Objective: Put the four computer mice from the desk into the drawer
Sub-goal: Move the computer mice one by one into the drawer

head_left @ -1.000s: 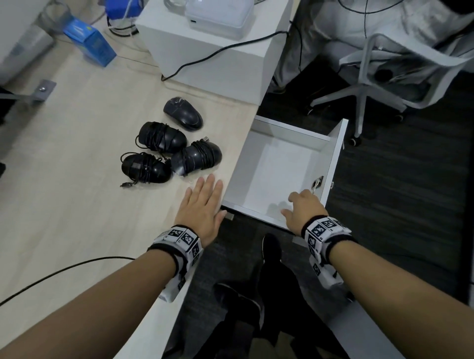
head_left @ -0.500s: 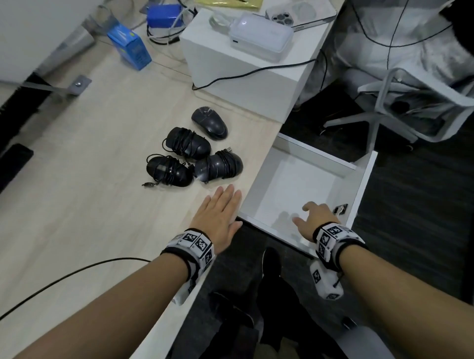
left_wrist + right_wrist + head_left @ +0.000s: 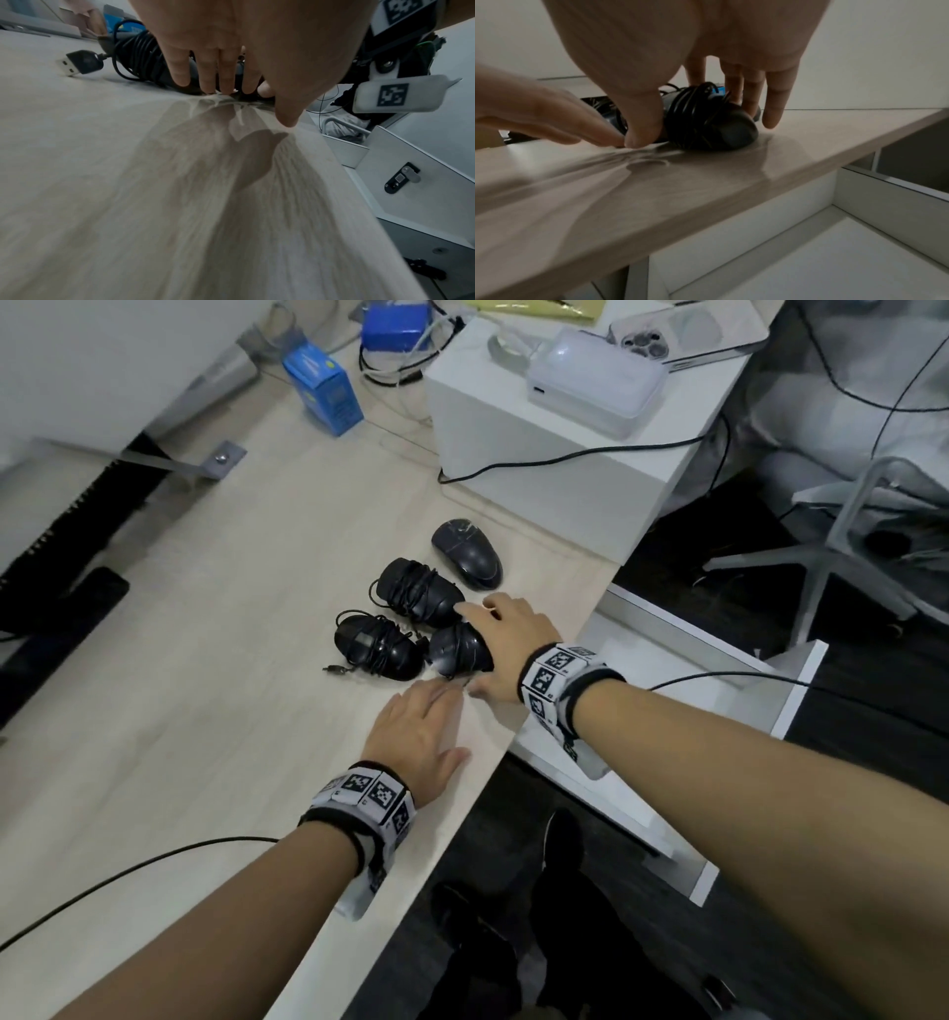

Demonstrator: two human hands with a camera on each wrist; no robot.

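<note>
Four black mice lie in a cluster on the light wooden desk (image 3: 205,711). The far mouse (image 3: 467,554) shows no cable. Two others (image 3: 418,593) (image 3: 375,647) are wrapped in their cables. My right hand (image 3: 506,642) lies over the nearest wrapped mouse (image 3: 454,654) (image 3: 706,125), thumb on one side and fingers on the far side; the mouse still rests on the desk. My left hand (image 3: 423,729) lies flat and open on the desk just in front of the mice, holding nothing. The white drawer (image 3: 796,695) stands open to the right, below the desk edge, and nothing shows in the part I can see.
A white box (image 3: 554,469) with a white device on top stands behind the mice. A blue carton (image 3: 323,395) is at the back. A thin black cable (image 3: 154,860) crosses the near desk. An office chair (image 3: 847,546) stands beyond the drawer.
My right hand has left the drawer's front edge and moved up and left onto the nearest mouse. My left hand has stayed flat on the desk.
</note>
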